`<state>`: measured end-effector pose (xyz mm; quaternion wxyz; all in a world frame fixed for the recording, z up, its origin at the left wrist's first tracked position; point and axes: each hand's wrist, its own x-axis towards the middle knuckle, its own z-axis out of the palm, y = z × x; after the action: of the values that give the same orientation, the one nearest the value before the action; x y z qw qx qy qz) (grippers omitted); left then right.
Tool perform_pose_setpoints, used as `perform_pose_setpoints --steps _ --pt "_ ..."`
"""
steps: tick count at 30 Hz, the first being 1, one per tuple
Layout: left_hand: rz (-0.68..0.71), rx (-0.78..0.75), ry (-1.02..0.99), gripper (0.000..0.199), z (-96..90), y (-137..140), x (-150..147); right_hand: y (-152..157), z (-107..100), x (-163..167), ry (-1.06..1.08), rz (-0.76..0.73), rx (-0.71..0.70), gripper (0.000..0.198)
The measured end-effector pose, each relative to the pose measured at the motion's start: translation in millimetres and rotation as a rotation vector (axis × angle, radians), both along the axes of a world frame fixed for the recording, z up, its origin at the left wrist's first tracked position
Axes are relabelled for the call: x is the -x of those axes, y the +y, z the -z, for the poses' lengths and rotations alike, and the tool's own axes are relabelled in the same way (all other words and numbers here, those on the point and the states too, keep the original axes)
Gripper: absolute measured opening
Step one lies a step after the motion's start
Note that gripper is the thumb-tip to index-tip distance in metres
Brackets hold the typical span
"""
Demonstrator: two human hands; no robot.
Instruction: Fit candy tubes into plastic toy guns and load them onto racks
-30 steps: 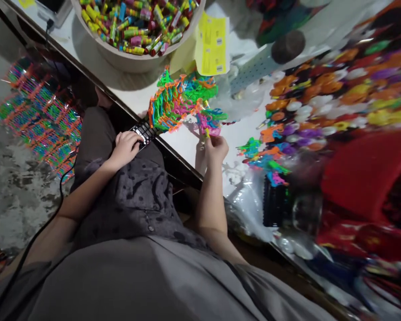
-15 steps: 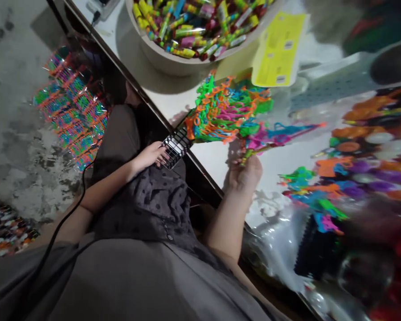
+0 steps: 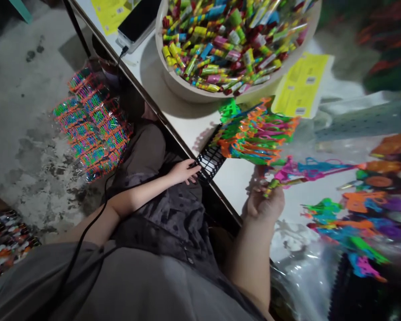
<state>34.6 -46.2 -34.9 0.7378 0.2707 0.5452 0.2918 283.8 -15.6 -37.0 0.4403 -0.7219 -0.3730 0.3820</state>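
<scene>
My left hand (image 3: 186,171) grips the near end of a black plastic grid rack (image 3: 211,161), which juts past the table edge. Rows of orange, green, pink and blue plastic pieces (image 3: 254,133) stand in the rack's far part. To the right, my right hand (image 3: 266,204) is closed around a small yellow-green wrapped tube (image 3: 272,186). Pink and blue plastic pieces (image 3: 297,171) extend just beyond these fingers; whether they are held too, I cannot tell.
A round tub (image 3: 183,84) full of wrapped tubes stands at the back, beside a yellow label sheet (image 3: 302,84) and a phone (image 3: 138,22). Mixed plastic parts (image 3: 381,196) crowd the right side. Bagged colourful pieces (image 3: 93,125) lie on the floor at left; a black cable (image 3: 87,227) crosses my arm.
The whole view has shifted, so everything sits lower and further right. My left hand stays at the rack's end, and my right hand still holds the tube.
</scene>
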Motion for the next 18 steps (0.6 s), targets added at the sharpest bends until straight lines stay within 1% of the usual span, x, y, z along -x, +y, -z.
perform_pose_setpoints --steps 2,5,7,8,9,10,12,14,16,18 --pt "0.058 -0.060 0.027 0.039 4.4 2.8 4.7 -0.2 -0.6 3.0 -0.016 0.003 0.010 0.020" --pt "0.140 -0.141 0.104 0.043 8.6 4.8 21.1 0.3 -1.9 5.8 -0.126 -0.021 0.082 0.028" --pt "0.150 -0.138 0.109 0.040 11.8 6.3 40.7 0.7 -1.8 4.9 -0.147 -0.015 0.143 0.033" --pt "0.127 -0.107 0.072 0.037 13.8 7.4 52.9 0.9 -1.5 3.8 -0.134 -0.011 0.176 0.035" --pt "0.078 -0.065 -0.004 0.033 16.2 8.7 66.1 1.1 -1.2 2.6 -0.117 -0.006 0.207 0.037" --pt "0.014 -0.017 -0.122 0.030 18.6 10.3 79.6 1.3 -1.1 1.8 -0.104 0.008 0.238 0.040" --pt "-0.128 0.069 -0.431 0.028 23.3 14.1 104.3 1.9 -2.4 2.8 -0.095 0.035 0.294 0.048" --pt "-0.249 0.115 -0.725 0.030 26.9 19.1 121.7 2.8 -6.6 8.2 -0.101 0.097 0.334 0.057" --pt "-0.310 0.155 -0.873 0.031 29.2 24.7 129.7 3.6 -13.0 17.2 -0.099 0.154 0.358 0.065" --pt "-0.340 0.196 -0.913 0.030 31.0 29.7 130.5 3.7 -19.8 26.5 -0.086 0.194 0.363 0.070"
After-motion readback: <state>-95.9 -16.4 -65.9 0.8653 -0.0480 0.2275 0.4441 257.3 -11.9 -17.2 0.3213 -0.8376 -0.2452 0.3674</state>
